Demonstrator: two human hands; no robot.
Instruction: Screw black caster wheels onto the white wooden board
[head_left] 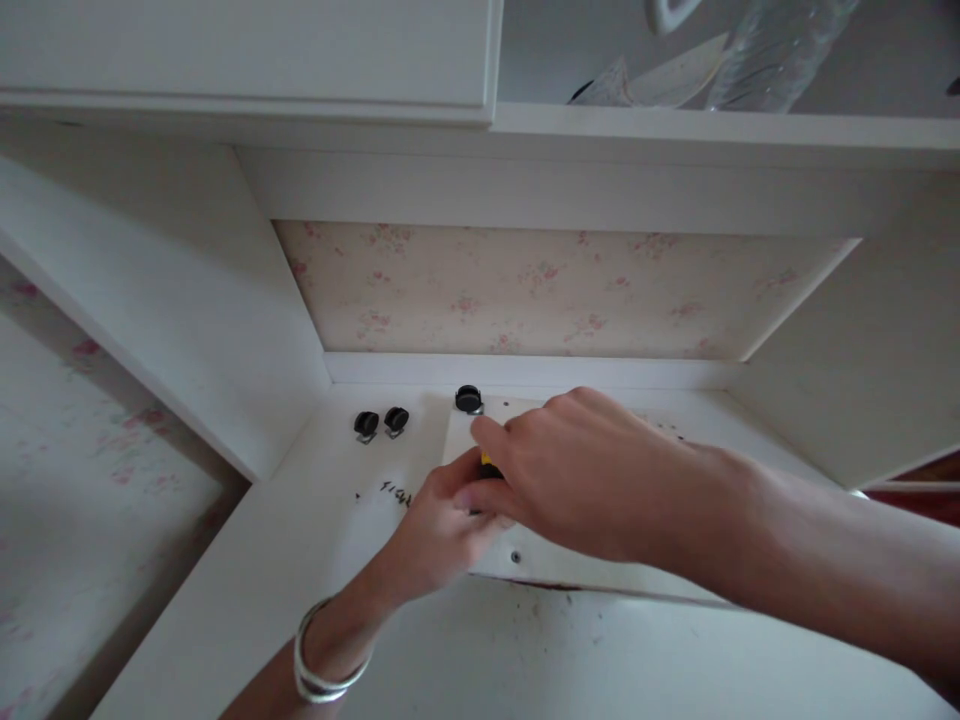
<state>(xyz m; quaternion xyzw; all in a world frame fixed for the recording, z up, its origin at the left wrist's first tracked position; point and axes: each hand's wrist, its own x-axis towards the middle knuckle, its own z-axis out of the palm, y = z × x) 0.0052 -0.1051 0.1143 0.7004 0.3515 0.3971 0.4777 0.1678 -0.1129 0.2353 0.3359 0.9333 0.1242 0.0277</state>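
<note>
My right hand [551, 470] is closed around a black-and-yellow handle, which looks like a screwdriver [490, 467]; only a bit of it shows between the fingers. Just below and left, my left hand [450, 530] is closed at the lower end of the handle, touching my right fingers, and what it grips is hidden. Both hands are over a white board [555, 568] lying on the desk. At the board's far left corner stands a black caster wheel [469, 400] with a metal plate. Two more casters, one [366, 425] beside the other [397, 420], rest left of the board.
Small dark pieces, seemingly screws [394, 492], lie scattered on the white desk [300, 560] left of my hands. A cabinet shelf [675, 130] holding a clear plastic bottle [780, 55] overhangs the back. White side panels [187, 270] flank the desk.
</note>
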